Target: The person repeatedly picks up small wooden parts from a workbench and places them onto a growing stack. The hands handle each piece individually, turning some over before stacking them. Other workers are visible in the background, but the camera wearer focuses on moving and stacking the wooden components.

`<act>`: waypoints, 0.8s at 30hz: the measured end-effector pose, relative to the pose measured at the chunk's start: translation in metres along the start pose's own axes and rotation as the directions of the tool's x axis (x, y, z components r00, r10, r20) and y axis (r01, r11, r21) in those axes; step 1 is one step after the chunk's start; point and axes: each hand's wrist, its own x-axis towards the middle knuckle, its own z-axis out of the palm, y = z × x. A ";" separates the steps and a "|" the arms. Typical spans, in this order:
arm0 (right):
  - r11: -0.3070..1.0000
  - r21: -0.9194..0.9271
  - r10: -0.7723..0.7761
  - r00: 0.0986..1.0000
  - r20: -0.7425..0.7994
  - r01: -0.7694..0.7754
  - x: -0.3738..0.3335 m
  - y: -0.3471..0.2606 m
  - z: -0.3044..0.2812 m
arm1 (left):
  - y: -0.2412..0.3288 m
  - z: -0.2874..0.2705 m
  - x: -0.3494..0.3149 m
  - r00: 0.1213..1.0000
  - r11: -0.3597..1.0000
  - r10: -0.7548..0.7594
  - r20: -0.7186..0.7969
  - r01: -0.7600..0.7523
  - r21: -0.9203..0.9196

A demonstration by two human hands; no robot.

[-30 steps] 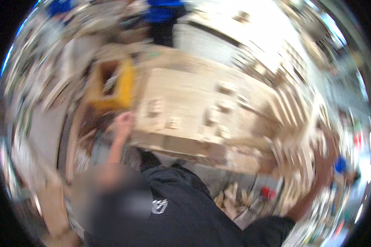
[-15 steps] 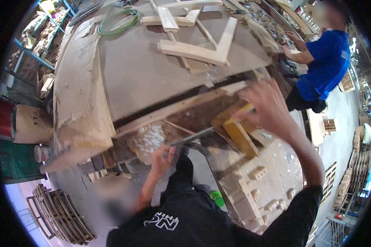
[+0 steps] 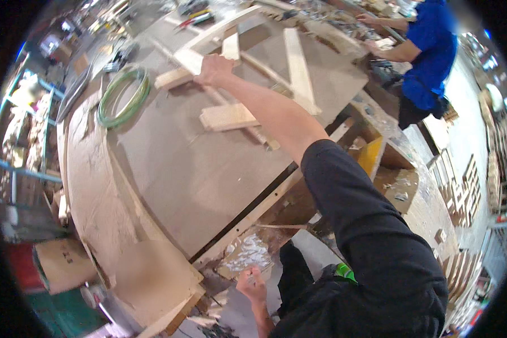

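My right hand (image 3: 215,70) reaches far across the table, its fingers closed over a pale wooden piece (image 3: 188,59) that belongs to a group of joined pieces. Close to it are a short wooden block (image 3: 230,47) and a crosswise wooden bar (image 3: 173,78). My forearm partly covers an angled wooden frame, whose left end (image 3: 225,117) and upright leg (image 3: 298,67) show on either side. Down by the table's near edge, my left hand (image 3: 252,286) is curled closed beside a board smeared with white paste (image 3: 247,253); what its fingers hold is too small to make out.
A coil of green hose (image 3: 124,97) lies at the table's left, beside a worn cardboard sheet (image 3: 90,169). Right of my arm is an open wooden box with a yellow side (image 3: 370,156). A person in a blue shirt (image 3: 431,56) works at the far right.
My right hand has swung from above the yellow-sided box to the wooden pieces at the far left and taken hold of one. My view has turned; my left hand stays near the paste board.
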 end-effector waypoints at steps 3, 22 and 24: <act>0.997 0.006 -0.083 0.996 -0.034 0.083 -0.004 0.041 -0.078 | 0.013 0.009 0.026 0.980 0.982 0.190 0.059 -0.189 -0.032; 0.316 -0.655 -0.473 0.712 0.519 0.687 -0.799 0.182 -0.368 | 0.250 0.135 -0.186 -0.275 0.022 0.849 0.452 -0.835 -0.550; 0.282 -0.658 -0.456 0.701 0.549 0.698 -0.850 0.193 -0.355 | 0.231 0.153 -0.237 -0.413 0.011 0.738 0.534 -0.783 -0.621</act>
